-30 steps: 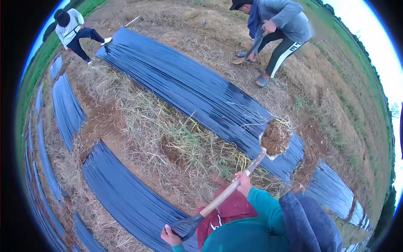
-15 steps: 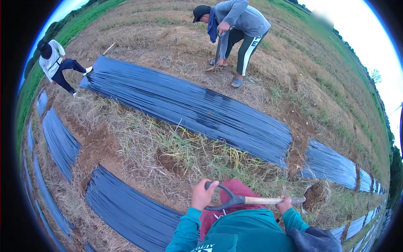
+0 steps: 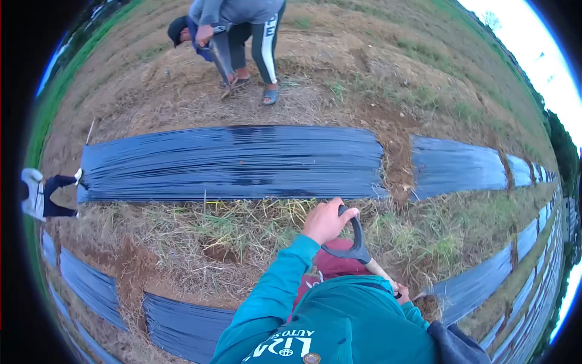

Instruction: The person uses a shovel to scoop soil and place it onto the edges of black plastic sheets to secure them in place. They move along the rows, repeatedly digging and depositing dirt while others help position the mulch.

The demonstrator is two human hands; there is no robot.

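My left hand (image 3: 327, 221) is wrapped around the black D-shaped grip of a shovel (image 3: 359, 250). Lower down, my right hand (image 3: 402, 295) holds the wooden shaft beside my right hip, partly hidden by my green sleeve. The shovel tilts down and to the right across my front, and its blade is mostly out of sight. Brown soil (image 3: 429, 308) shows just beyond my right hand. Dry and green grass (image 3: 267, 227) lies in front of me, bordering a long bed covered in black plastic mulch (image 3: 291, 164).
A person in grey (image 3: 245, 36) bends over a tool beyond the bed. Another person (image 3: 45, 194) stands at its left end, one foot against the plastic. More covered beds (image 3: 458, 164) run right, split by a soil gap (image 3: 397, 161). A small hole (image 3: 221, 252) lies in the grass.
My view has turned, so the bed now lies level and the people appear further left. My left hand and the grip have risen, and the shovel stands more steeply.
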